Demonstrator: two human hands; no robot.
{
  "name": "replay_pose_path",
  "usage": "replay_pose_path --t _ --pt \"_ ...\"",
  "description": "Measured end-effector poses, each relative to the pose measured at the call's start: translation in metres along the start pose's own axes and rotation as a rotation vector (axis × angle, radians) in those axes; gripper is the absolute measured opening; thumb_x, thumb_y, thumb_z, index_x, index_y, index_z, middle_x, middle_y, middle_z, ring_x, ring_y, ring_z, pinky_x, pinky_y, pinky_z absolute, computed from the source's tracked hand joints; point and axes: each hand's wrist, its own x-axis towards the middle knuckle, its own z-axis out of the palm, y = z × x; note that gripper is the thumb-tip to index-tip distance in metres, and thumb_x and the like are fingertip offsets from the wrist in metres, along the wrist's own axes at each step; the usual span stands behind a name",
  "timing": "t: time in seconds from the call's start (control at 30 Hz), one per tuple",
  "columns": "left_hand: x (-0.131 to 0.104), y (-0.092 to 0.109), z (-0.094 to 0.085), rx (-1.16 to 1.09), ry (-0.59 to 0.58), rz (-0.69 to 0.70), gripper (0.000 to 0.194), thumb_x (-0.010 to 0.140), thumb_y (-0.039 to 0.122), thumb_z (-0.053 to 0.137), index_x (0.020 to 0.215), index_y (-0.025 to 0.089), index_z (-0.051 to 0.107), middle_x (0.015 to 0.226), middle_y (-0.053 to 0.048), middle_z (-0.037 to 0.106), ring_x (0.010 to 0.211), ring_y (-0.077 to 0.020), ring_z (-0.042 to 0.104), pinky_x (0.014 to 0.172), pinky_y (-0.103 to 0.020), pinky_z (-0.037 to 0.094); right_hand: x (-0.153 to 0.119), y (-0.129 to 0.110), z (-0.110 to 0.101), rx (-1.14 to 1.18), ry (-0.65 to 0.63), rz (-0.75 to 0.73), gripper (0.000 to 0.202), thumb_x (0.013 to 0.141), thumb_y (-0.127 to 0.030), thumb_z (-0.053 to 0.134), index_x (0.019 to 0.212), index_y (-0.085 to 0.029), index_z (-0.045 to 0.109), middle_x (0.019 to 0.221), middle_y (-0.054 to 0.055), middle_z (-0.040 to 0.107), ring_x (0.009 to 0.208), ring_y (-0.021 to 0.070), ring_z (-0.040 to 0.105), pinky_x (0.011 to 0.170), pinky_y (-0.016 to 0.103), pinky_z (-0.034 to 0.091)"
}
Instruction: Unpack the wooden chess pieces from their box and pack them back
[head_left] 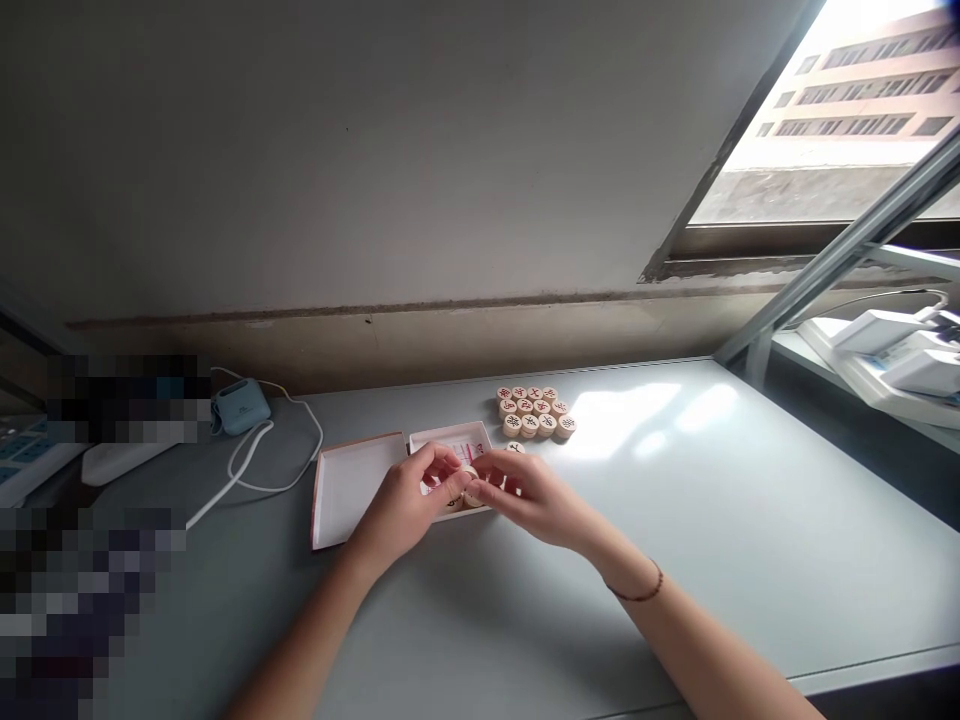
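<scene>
Over an open white box (450, 434), my left hand (420, 490) and my right hand (529, 490) meet with bent fingers. Between their fingertips is a round wooden Chinese chess piece (469, 472), partly covered by the fingers. Both hands seem to pinch it. Below the fingers, a few more pieces lie in the box, mostly hidden. Just past my right hand sits a single piece (515, 447) on the table. Farther back stand stacked rows of Chinese chess pieces (529, 410), with red and black characters on top.
The box lid (352, 490) lies open side up, left of the box. A blue charger (244, 405) with a white cable (259, 487) and a power strip (135, 455) are at the left. A metal frame (810, 260) and white devices (900, 340) stand right of the grey table (735, 560).
</scene>
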Motion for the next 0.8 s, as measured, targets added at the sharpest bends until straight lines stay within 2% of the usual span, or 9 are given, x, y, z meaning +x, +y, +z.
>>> replay_pose_path --t 0.1,0.23,0.4,0.6,0.8 --pt "0.001 -0.003 0.002 0.065 -0.001 0.006 0.028 0.09 0.046 0.05 0.102 0.023 0.06 0.094 -0.002 0.068 0.086 -0.0166 0.063 0.078 -0.027 0.049 0.001 0.015 -0.023 -0.067 0.082 0.086 0.04 0.091 -0.054 0.043 0.083 -0.018 0.059 0.072 0.001 0.059 0.057 0.0106 0.047 0.05 0.023 0.036" --pt "0.002 -0.008 0.003 0.185 -0.005 0.038 0.025 0.092 0.041 0.047 0.102 0.023 0.063 0.102 -0.002 0.067 0.097 -0.0183 0.061 0.087 -0.029 0.047 0.003 0.041 -0.047 -0.279 0.182 0.251 0.044 0.092 -0.054 0.036 0.068 -0.02 0.049 0.059 -0.002 0.048 0.054 0.0117 0.042 0.05 0.025 0.031" --pt "0.002 -0.009 0.005 0.241 -0.022 0.05 0.024 0.092 0.038 0.046 0.098 0.023 0.064 0.097 -0.001 0.067 0.093 -0.0182 0.063 0.083 -0.029 0.048 0.007 0.057 -0.04 -0.377 0.17 0.351 0.042 0.091 -0.052 0.035 0.063 -0.021 0.04 0.057 -0.002 0.046 0.054 0.0123 0.041 0.05 0.025 0.027" --pt "0.002 -0.01 0.006 0.282 -0.005 0.084 0.022 0.091 0.034 0.047 0.093 0.023 0.066 0.096 -0.001 0.068 0.092 -0.0182 0.063 0.082 -0.029 0.049 0.009 0.056 -0.035 -0.451 0.159 0.382 0.042 0.09 -0.05 0.036 0.059 -0.022 0.03 0.053 -0.004 0.039 0.05 0.0112 0.035 0.049 0.026 0.022" --pt "0.003 -0.019 0.013 0.47 0.004 0.094 0.022 0.091 0.034 0.049 0.097 0.023 0.067 0.101 -0.003 0.068 0.1 -0.0219 0.06 0.089 -0.036 0.045 0.007 0.049 -0.028 -0.61 0.222 0.418 0.037 0.08 -0.052 0.052 0.067 -0.022 0.036 0.061 -0.002 0.052 0.054 0.0125 0.042 0.049 0.024 0.026"
